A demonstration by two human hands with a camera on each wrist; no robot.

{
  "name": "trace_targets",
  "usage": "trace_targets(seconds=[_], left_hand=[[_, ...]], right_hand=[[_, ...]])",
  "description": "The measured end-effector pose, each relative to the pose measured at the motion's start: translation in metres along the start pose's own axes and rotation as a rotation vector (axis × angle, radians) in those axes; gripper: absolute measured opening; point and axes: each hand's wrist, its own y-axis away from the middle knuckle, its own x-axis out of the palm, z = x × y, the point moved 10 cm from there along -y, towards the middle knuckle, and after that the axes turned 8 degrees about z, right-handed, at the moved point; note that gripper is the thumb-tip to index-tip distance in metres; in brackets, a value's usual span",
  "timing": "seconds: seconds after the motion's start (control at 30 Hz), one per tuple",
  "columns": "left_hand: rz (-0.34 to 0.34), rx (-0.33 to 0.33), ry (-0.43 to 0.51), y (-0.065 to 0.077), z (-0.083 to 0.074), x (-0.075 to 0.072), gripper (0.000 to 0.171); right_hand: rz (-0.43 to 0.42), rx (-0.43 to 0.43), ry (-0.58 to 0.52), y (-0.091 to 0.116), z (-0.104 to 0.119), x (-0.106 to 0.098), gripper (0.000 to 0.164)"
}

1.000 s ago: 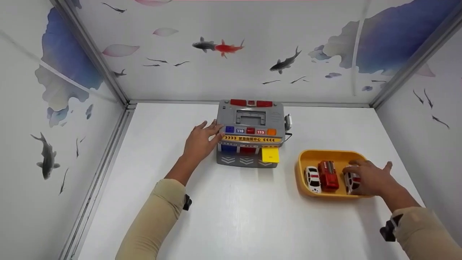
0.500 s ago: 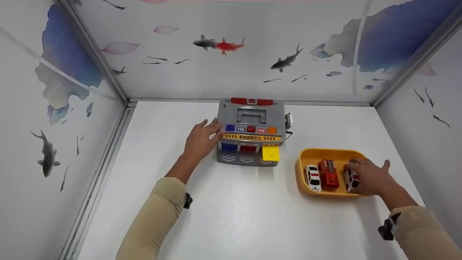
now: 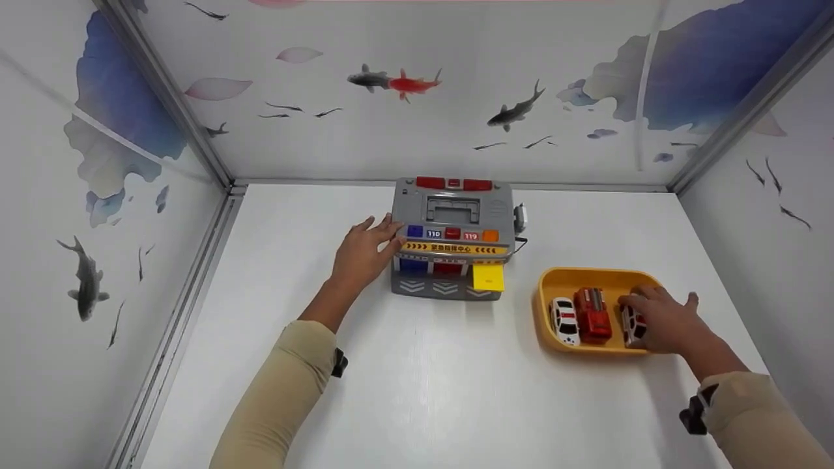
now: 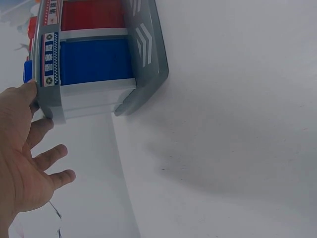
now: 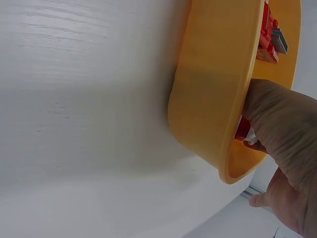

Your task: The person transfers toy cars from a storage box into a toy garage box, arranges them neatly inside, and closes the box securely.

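My left hand [image 3: 365,254] touches the left side of a grey toy garage [image 3: 498,208] with red, blue and orange buttons. In the left wrist view, thumb and forefinger lie at the garage's corner beside its blue door [image 4: 96,60], while the other fingers are spread apart. A yellow flap [image 3: 488,277] is raised at the garage's right bay. Inside a yellow tray [image 3: 544,326], my right hand [image 3: 668,322] holds a white toy car [image 3: 632,326] with red markings, partly hidden by the hand. A red toy fire truck [image 3: 593,316] and another white toy car [image 3: 565,321] lie left of it.
The tray stands on a white table [image 3: 417,397], to the right of the garage. A white part [image 3: 520,219] sticks out from the garage's right side. Walls printed with fish enclose the table at the back and both sides.
My right hand has shifted slightly left over the white toy car, its fingers closing in around it. The left hand and the garage stay in place.
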Motion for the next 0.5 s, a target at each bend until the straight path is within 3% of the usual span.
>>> trace_targets(seconds=[0.27, 0.5], left_hand=[[0.012, 0.006, 0.012, 0.001, -0.001, 0.002, 0.054], [0.022, -0.005, 0.018, 0.0, 0.001, 0.002, 0.054]], right_hand=[[-0.018, 0.001, -0.004, 0.0, 0.004, -0.007, 0.09], [-0.103, -0.047, 0.004, 0.0, 0.025, -0.038, 0.092]])
